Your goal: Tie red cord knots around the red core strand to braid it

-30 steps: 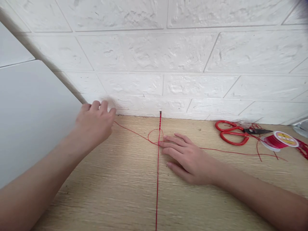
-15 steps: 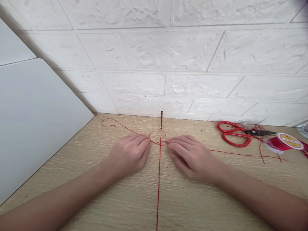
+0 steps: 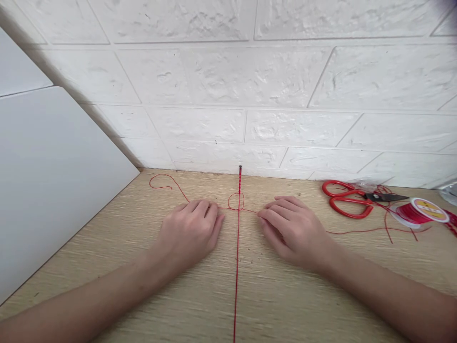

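Note:
A thin red cord (image 3: 236,267) runs straight from a nail (image 3: 240,166) by the wall toward me, with a short twisted, knotted stretch (image 3: 240,181) at its top. Just below that stretch a second red thread forms a small loop (image 3: 229,202) around the straight cord. To the left, my left hand (image 3: 193,224) is closed on one end of this thread, whose tail curls beyond it. The other end lies pinched in my right hand (image 3: 287,228), and its tail trails out to the right. Both hands rest low on the table.
Red-handled scissors (image 3: 352,205) lie at the right near a spool of red thread (image 3: 416,213), with loose thread ends around them. A white brick-patterned wall (image 3: 214,76) borders the wooden table (image 3: 171,305) at the back. A white panel (image 3: 60,176) stands at the left.
My hands have moved apart, the right one further right and the left slightly left. The loop around the straight cord has shrunk, and the thread ends have drawn out sideways.

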Demonstrator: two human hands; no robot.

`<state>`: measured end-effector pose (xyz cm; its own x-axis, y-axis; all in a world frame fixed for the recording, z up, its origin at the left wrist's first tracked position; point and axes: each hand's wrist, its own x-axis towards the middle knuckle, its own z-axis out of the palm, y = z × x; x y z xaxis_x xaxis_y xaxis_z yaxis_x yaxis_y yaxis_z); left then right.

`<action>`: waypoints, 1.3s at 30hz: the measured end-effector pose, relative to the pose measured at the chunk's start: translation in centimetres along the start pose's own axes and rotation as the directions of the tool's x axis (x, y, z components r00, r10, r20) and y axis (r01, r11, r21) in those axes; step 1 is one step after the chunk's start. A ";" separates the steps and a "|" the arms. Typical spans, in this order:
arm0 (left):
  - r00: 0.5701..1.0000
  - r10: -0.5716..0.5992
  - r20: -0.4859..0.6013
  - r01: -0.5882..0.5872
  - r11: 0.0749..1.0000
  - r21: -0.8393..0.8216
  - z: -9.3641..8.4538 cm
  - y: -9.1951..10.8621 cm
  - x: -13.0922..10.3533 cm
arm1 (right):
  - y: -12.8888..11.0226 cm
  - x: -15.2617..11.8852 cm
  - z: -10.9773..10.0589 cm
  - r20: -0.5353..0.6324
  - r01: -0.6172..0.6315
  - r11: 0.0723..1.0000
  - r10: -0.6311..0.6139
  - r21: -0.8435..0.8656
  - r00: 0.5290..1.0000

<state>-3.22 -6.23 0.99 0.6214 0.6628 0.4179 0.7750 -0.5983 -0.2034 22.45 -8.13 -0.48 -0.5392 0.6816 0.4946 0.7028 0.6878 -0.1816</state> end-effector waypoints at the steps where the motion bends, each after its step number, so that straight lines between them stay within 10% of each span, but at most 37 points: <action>1: 0.999 0.018 -0.034 -0.020 0.999 -0.044 0.1 -0.1 0.1 | 0.0 0.0 0.0 -0.008 0.005 1.000 -0.005 0.003 1.000; 7: 0.971 0.218 -0.100 -0.237 0.934 -0.266 1.0 -0.3 0.1 | -0.1 0.1 0.5 0.098 0.125 0.990 -0.132 0.071 0.986; 39: 0.974 0.219 -0.063 -0.227 0.910 -0.346 1.4 -0.7 0.3 | 0.1 0.2 0.4 0.133 0.109 0.988 -0.123 0.112 0.983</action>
<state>-3.40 -4.96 0.02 0.7672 0.4861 0.4184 0.5247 -0.8509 0.0265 22.23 -7.88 -0.75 -0.6784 0.6187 0.3962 0.5839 0.7814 -0.2204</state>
